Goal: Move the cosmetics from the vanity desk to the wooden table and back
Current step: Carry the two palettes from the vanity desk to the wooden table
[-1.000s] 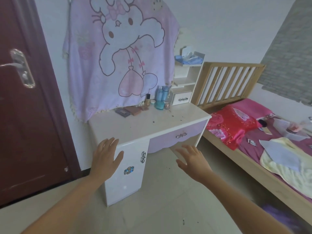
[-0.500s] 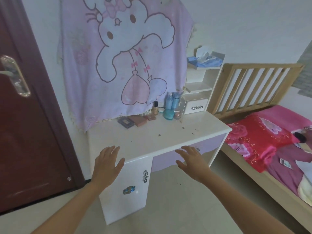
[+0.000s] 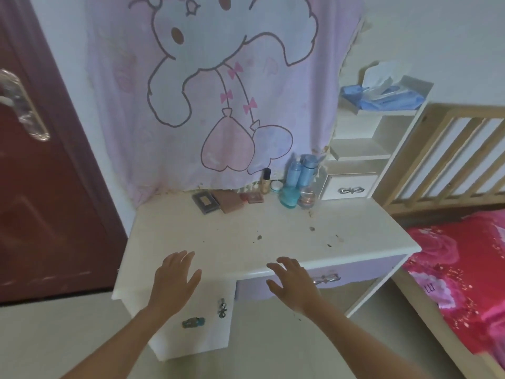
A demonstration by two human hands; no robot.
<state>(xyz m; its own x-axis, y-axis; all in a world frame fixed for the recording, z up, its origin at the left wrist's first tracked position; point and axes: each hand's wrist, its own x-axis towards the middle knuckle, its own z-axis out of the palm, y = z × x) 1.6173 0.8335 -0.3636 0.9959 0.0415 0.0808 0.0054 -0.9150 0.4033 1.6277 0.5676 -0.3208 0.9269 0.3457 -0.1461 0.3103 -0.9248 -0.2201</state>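
Both hands have come forward since the earlier frames and now reach over the near edge of the vanity desk point(image 3: 259, 236), which fills more of the view. At the far left stands a dark red door point(image 3: 41, 214) with a metal handle point(image 3: 24, 105). A pink cloth point(image 3: 218, 91) printed with a cartoon rabbit hangs on the wall behind the desk.

The left hand point(image 3: 175, 280) is palm down over the near left part of the white top, its fingers straight and slightly spread, holding nothing. Whether it touches the surface cannot be told.

The cosmetics sit along the far edge of the desk, well apart from both hands: a dark palette point(image 3: 205, 202), just beside it a brown palette point(image 3: 228, 201), then a small pink compact point(image 3: 252, 197), an upright foundation bottle point(image 3: 265, 180), a little white jar point(image 3: 276, 185), two tall blue bottles point(image 3: 300, 172), a round teal bottle point(image 3: 289, 196) and a clear jar point(image 3: 307, 198).

The right hand point(image 3: 293, 285) is over the near edge above the purple drawer point(image 3: 363, 274), fingers spread and loosely bent, empty.

Further right, a white shelf unit point(image 3: 377, 132) stands on the desk with a blue tissue pack point(image 3: 382, 97) on top. Beyond it is a wooden bed frame point(image 3: 451, 154) with red bedding point(image 3: 464, 269).
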